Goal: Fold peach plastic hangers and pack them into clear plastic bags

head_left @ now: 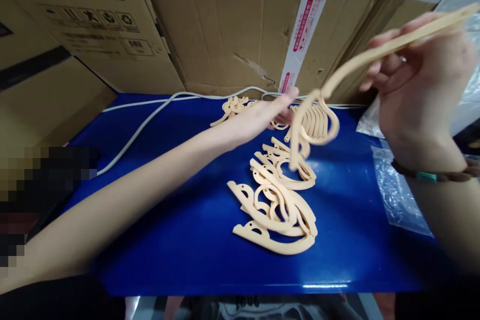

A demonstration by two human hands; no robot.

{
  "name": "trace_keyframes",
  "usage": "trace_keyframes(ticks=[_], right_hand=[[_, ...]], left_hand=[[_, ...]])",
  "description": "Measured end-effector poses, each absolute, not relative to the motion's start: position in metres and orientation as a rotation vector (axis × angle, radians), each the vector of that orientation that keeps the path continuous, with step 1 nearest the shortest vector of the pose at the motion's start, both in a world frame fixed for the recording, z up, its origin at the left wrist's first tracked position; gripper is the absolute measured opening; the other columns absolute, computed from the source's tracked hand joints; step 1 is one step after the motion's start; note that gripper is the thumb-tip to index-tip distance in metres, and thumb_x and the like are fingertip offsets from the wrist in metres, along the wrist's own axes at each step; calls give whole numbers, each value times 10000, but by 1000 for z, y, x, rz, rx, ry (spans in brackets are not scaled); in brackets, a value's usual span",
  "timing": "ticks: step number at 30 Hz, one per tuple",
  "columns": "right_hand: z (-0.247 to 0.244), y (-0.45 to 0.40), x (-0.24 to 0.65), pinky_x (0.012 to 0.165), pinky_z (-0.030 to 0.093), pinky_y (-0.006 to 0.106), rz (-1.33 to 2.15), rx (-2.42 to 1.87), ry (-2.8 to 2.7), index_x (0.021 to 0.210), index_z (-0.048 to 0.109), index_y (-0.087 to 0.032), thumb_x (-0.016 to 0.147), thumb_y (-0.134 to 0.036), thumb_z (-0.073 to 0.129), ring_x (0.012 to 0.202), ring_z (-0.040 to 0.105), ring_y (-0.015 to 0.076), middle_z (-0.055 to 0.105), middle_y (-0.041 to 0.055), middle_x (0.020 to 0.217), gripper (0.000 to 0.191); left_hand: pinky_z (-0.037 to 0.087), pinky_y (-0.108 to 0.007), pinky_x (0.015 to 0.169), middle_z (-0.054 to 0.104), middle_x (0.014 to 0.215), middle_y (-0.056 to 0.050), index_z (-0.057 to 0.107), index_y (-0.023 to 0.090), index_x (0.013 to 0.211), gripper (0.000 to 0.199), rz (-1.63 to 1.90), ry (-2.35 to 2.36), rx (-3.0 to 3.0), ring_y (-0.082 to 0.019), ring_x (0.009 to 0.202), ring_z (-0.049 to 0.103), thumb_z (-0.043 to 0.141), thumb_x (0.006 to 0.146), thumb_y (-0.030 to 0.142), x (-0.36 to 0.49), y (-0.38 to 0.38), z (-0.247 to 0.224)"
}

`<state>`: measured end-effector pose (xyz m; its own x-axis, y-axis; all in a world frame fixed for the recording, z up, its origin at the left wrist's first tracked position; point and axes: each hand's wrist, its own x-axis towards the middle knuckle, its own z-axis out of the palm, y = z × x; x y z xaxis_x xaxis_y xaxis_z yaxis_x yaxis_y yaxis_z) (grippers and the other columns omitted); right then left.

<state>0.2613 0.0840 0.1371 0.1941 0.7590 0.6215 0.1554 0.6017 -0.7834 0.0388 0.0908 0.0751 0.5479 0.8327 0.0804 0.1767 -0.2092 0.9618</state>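
Observation:
Raised at the right, my right hand (420, 70) is closed around one arm of a beige plastic hanger (360, 62), whose curved middle and other arm hang over the table. My left hand (262, 115) reaches to the back middle, thumb raised; its other fingers are partly hidden, and whether they touch anything is unclear. Beneath the held hanger lies an overlapping pile of folded beige hangers (277, 205) on the blue table (180, 230). A row of curved beige parts (313, 122) sits behind it, and small beige pieces (234, 106) lie left of that row.
Cardboard boxes (225, 30) stand along the back and left. A white cable (138, 142) runs across the table's back and down its left side. Clear plastic bags (399, 190) lie at the right edge. Below the front edge is a container with plastic (270, 310).

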Motion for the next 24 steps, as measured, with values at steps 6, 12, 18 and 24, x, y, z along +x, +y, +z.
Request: trace_keyframes(ticks=[6, 12, 18, 24], right_hand=[[139, 89, 276, 724, 564, 319, 438, -915, -1498, 831, 608, -252, 752, -121, 721, 888, 751, 201, 799, 91, 1043, 189], [133, 84, 283, 841, 489, 411, -325, -1407, -2053, 1149, 721, -199, 960, -356, 659, 1048, 727, 305, 784, 143, 1107, 254], [118, 80, 272, 603, 306, 319, -668, -1575, -2405, 1211, 704, -222, 1106, -501, 296, 810, 676, 205, 765, 104, 1069, 505], [101, 92, 274, 649, 391, 336, -236, -1672, -2533, 1093, 746, -241, 1052, -424, 432, 786, 692, 248, 766, 89, 898, 366]], left_hand=[[579, -296, 924, 745, 1233, -115, 684, 129, 1086, 204, 901, 669, 1260, -184, 1066, 736, 659, 992, 309, 53, 69, 87], [636, -306, 861, 722, 1334, -147, 516, 169, 1448, 495, 873, 662, 1187, -230, 1085, 772, 668, 978, 205, 49, 79, 83], [607, -210, 583, 691, 1383, -142, 553, 228, 1486, 541, 567, 542, 1174, -228, 1024, 768, 629, 950, 219, 41, 85, 70], [597, -268, 617, 652, 1305, -152, 600, 172, 1419, 524, 543, 804, 1788, -157, 805, 680, 516, 902, 170, 40, 91, 55]])
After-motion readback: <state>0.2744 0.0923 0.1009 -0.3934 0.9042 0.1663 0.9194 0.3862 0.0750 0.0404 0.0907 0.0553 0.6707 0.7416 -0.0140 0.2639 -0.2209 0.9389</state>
